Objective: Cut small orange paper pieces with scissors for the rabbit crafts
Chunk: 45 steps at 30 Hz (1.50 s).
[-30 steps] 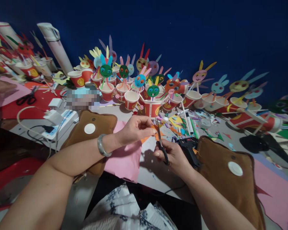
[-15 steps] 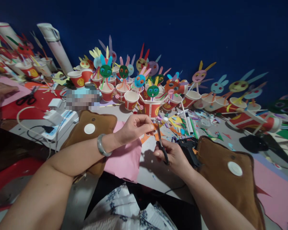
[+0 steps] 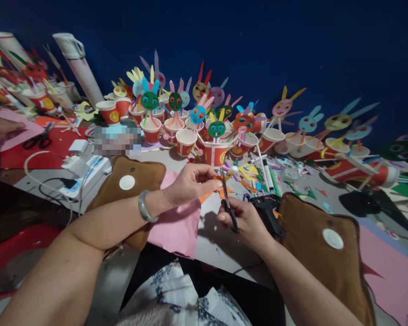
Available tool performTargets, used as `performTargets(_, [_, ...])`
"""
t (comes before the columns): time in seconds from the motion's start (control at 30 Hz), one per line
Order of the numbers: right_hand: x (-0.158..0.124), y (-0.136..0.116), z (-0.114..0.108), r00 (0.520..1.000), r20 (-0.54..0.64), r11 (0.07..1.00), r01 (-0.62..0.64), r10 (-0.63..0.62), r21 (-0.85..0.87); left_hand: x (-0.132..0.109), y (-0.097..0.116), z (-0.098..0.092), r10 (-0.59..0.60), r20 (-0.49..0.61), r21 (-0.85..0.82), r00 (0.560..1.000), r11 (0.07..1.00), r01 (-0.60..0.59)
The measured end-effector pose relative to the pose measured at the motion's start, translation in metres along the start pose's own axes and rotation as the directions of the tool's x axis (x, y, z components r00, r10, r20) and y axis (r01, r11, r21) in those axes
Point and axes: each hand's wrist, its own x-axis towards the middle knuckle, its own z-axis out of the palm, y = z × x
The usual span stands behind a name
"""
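Thumb and forefinger of my left hand [image 3: 193,183] pinch a small piece of orange paper, mostly hidden by the fingers. My right hand [image 3: 243,219] holds a pair of black-handled scissors [image 3: 225,190], its blades pointing up beside the left fingertips. Whether the blades touch the paper I cannot tell. Just behind both hands stands a red paper cup [image 3: 215,156] with a green paper face [image 3: 217,130] on it. Beside my right hand lies a black glue gun [image 3: 268,213]. Pink paper [image 3: 180,231] lies under my left wrist.
Brown cushioned pouches lie left [image 3: 143,174] and right [image 3: 319,258]. Several cups with paper animal faces line the back. Markers [image 3: 268,175] and paper scraps lie behind my right hand. At left are a power strip [image 3: 88,179], other scissors [image 3: 37,139] and another person's hand [image 3: 3,131].
Almost nothing differs. My left hand has shifted very slightly to the right, its thumb nearer the scissor blades. The scissors stay in nearly the same place.
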Motion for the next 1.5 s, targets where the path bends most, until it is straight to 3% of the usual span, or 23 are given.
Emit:
performTargets(0.63, [0.0001,0.0010,-0.0002,1.000,0.003,1.000,0.005,-0.005,0.000,0.0001,0.0018,-0.0017,-0.002,0.011,0.039,1.000,0.999,0.001])
performTargets(1.3, [-0.0001,-0.0022,-0.0015,1.000,0.010,1.000,-0.008,0.008,-0.004,0.0013,0.0025,-0.0036,0.027,0.013,-0.056,1.000,0.998,-0.026])
performTargets(1.5, [-0.0008,-0.0022,-0.0014,1.000,0.006,1.000,-0.010,0.010,0.008,0.0038,-0.0027,-0.0047,0.033,-0.049,-0.131,0.998,0.991,-0.039])
